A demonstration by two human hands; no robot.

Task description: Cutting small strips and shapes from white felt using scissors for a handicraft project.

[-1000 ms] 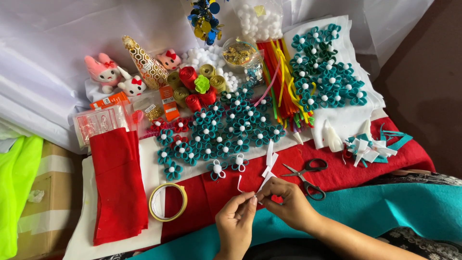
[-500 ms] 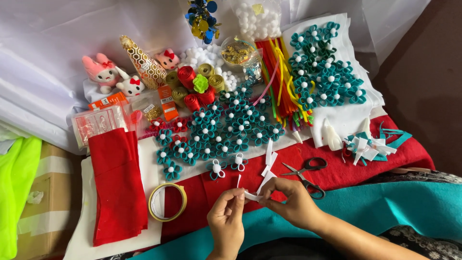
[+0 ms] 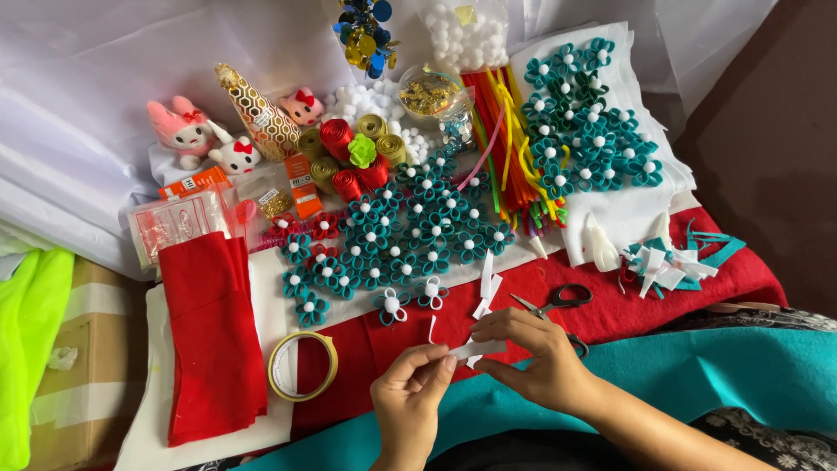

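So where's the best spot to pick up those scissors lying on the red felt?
Grip the scissors by the black handle loops at their right end, coming from above. They lie flat on the red felt, blades pointing left toward the right hand, so the loops are the safe, clear end.

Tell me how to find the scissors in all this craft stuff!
Start at the red felt sheet across the table's front. The scissors lie on it just beyond the right hand, right of the white paper strips. They are the only black-handled metal thing there.
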